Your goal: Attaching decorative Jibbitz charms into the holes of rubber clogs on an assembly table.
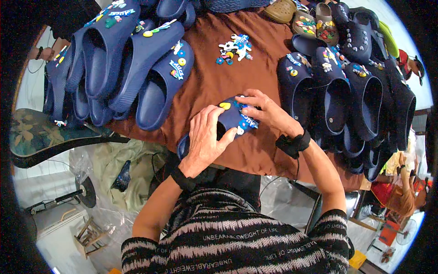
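On the brown cloth in front of me lies a navy clog (pixel 229 121), its toe pointing away and to the right. Colourful shoe charms sit on its upper, among them a yellow one (pixel 225 106) and a blue lettered one (pixel 247 122). My left hand (pixel 206 133) is wrapped over the clog's left side, the thumb near the opening. From the right, my right hand (pixel 266 110) curls its fingertips over the toe and the charms there. Whether it pinches a single charm is hidden. Farther off lies a small pile of loose charms (pixel 234 49).
Stacked navy clogs (pixel 155 98) crowd the left side of the brown cloth (pixel 214 82). More dark clogs (pixel 335 100) are piled at the right, with brown ones (pixel 280 11) behind. A patterned padded board (pixel 54 137) juts in at the left. Another person (pixel 401 194) is far right.
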Motion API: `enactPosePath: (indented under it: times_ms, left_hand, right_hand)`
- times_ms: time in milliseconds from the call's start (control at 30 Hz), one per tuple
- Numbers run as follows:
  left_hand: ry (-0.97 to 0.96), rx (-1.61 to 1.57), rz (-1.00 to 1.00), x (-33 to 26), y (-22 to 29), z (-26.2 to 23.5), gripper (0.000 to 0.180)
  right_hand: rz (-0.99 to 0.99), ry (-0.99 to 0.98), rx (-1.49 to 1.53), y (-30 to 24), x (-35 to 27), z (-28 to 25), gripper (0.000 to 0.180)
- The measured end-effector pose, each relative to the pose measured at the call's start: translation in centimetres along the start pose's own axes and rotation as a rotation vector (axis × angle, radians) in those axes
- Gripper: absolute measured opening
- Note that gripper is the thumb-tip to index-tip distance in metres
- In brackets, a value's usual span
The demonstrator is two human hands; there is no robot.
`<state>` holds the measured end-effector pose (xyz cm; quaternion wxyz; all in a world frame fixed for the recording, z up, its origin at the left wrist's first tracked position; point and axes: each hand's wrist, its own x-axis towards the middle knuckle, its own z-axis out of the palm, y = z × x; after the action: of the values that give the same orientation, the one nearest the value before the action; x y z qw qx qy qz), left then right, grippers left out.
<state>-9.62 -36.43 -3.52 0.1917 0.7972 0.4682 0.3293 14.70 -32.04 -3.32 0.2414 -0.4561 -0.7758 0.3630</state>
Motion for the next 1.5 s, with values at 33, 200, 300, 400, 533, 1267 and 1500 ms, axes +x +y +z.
enactPosePath:
  times_ms: [33,200,300,400,533,1267,1500]
  left_hand:
    - [0.003,0.002,0.000,0.0,-0.1,-0.1,0.057]
    - [-0.073,-0.165,-0.007,0.0,-0.6,-1.2,0.063]
    - [-0.099,-0.194,-0.015,-0.2,-1.2,-1.9,0.071]
    - [-0.102,-0.096,-0.007,-0.9,-1.2,-2.1,0.076]
    - [-0.099,-0.055,-0.025,-1.3,-1.3,-1.7,0.079]
    - [-0.087,-0.051,-0.072,-1.5,-1.3,-1.2,0.094]
    - [-0.046,-0.084,-0.062,-1.9,-1.5,-1.2,0.085]
  right_hand:
    - [-0.003,-0.001,-0.001,0.2,-0.2,0.2,0.041]
    - [0.153,0.246,0.162,0.6,-1.7,-0.3,0.037]
    - [0.229,0.309,0.099,0.7,-3.1,-0.1,0.035]
    - [0.262,0.286,0.033,0.6,-3.0,-0.6,0.031]
    - [0.152,0.279,-0.097,1.7,0.5,-2.9,0.030]
    - [0.228,0.385,-0.495,9.9,12.3,-4.6,0.028]
    - [0.336,0.359,0.010,6.3,9.9,-3.7,0.024]
